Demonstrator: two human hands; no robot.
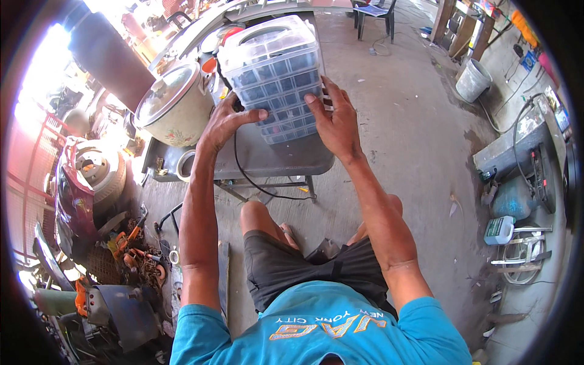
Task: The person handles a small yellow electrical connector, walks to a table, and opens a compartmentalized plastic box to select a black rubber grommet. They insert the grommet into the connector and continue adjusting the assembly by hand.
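one clear compartment box [277, 76] between left grip [229, 123] and right grip [338, 125]

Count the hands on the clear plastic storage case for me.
2: the left hand is on the left side of the clear plastic storage case, the right hand on its right. Some fingers are partly hidden.
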